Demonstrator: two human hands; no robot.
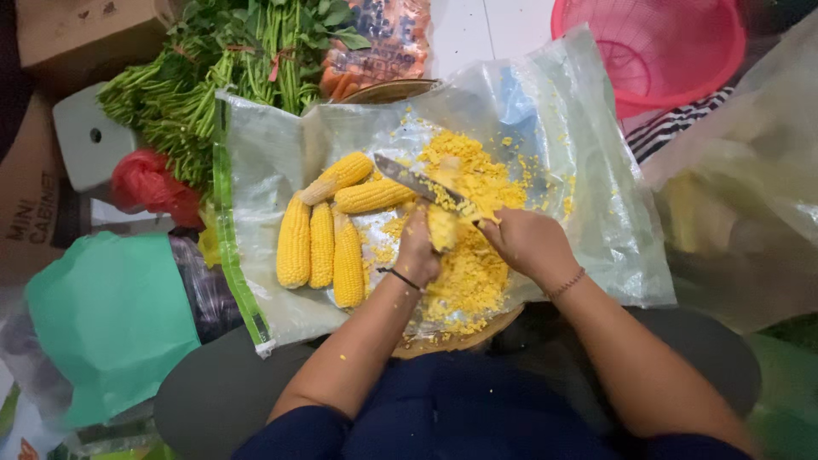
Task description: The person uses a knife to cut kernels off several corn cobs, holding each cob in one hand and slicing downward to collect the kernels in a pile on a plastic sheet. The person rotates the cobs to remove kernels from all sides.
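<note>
Your single head camera looks almost straight down — close over your lap, forearms entering from the frame's bottom edge, floor clutter around.

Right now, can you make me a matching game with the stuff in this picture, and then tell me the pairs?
Things:
1. knife
2. whole corn cobs
3. pink basket
4. green leafy bunches

Places:
A. top right corner, beyond the plastic sheet
B. in the right hand, blade across the cut kernels
C. top left, above the plastic sheet
D. lying side by side on the sheet, left of the left hand

Pairs: 1-B, 2-D, 3-A, 4-C
</note>
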